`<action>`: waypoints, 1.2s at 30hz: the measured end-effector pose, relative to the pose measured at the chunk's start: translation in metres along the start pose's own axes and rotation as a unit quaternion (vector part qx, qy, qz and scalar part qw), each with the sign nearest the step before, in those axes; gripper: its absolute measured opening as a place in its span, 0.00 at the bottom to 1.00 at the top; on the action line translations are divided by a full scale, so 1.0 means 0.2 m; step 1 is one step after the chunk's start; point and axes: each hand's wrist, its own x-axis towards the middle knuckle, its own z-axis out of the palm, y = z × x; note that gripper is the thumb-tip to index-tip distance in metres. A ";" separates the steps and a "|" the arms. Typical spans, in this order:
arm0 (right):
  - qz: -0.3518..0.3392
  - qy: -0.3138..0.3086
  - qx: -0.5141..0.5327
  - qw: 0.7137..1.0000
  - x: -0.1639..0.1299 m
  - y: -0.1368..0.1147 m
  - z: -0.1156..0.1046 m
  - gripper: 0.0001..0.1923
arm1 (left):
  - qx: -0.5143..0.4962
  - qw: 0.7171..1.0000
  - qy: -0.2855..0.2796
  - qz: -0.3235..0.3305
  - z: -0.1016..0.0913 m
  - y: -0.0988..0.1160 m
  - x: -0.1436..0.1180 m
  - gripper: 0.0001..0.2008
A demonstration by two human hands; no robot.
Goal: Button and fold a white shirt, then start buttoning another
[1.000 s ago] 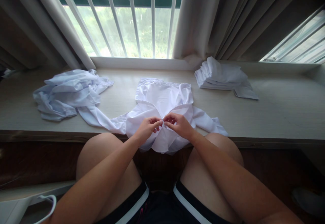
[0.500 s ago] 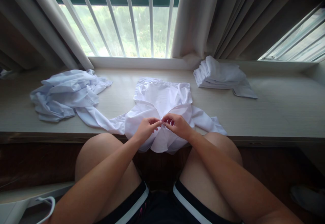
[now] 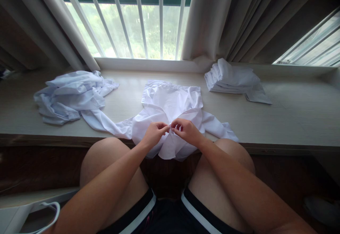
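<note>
White cotton shirt (image 3: 170, 108) lies spread on the pale wooden ledge (image 3: 292, 117), its near hem hanging off the ledge edge over the person's knees. Left hand (image 3: 153, 134) and right hand (image 3: 187, 130) meet at the shirt's front, fingertips almost touching each other. Both hands pinch the fabric: thumb and forefinger of each closed on a small bit of cloth at the centre line, other fingers curled in. What exactly sits between the fingertips is too small to tell.

Just beyond the fingers the shirt body runs up toward the window, its far end bunched. One sleeve (image 3: 106, 122) trails out left of the left fingers, the other sleeve (image 3: 219, 126) out right of the right fingers, both flat on the ledge.

Well left of the fingers, past the sleeve end, a crumpled pile of pale blue-white clothes (image 3: 70, 96). Far right and beyond the right fingers, a folded stack of white garments (image 3: 231, 80) against the curtain (image 3: 212, 21). Barred window (image 3: 138, 18) straight beyond the hands.
</note>
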 end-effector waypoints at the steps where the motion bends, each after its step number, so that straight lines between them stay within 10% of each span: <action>1: 0.000 -0.001 -0.001 1.000 0.00 0.00 0.00 0.02 | 0.005 1.000 0.001 -0.003 0.00 0.00 0.00 0.16; 36: 0.027 -0.007 0.005 1.000 -0.01 0.01 0.02 0.06 | -0.062 0.997 -0.006 -0.047 0.01 -0.02 0.00 0.08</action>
